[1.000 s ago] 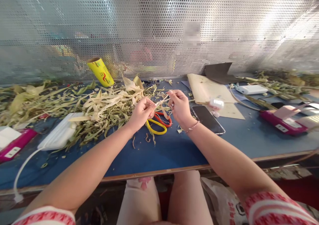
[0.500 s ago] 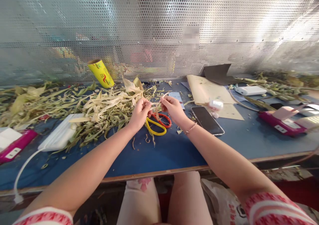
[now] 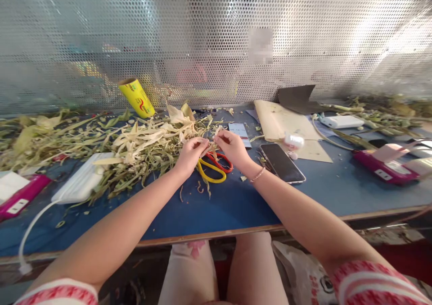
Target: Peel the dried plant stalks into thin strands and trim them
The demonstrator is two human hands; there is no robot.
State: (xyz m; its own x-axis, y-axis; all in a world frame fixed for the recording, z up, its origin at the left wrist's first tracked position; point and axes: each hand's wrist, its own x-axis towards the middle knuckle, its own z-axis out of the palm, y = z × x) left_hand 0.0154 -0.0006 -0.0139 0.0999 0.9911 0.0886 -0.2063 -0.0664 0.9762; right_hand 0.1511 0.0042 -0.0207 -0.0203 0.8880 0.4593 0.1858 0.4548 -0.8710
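Scissors (image 3: 212,177) faced the surface's (image 3: 236,206) front edge beside dried plants (image 3: 141,145); your left hand (image 3: 191,155) and right hand (image 3: 234,148) pinched closed on a pale strip (image 3: 212,140).

Room over front blue tabletop (image 3: 236,210), dried husks (image 3: 148,138) blocking left, black phone (image 3: 282,162) at right, perforated panel (image 3: 216,39) behind

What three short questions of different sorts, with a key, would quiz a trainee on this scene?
1. Multiple choice: which arm wears the bracelet? a) left; b) right; c) neither.
2. True or false: the yellow tube stands tilted beside the dried leaves.
3. Fill in: near the left hand and right hand, one handle loop is yellow, the other ____.

Key: 1 b; 2 true; 3 red.
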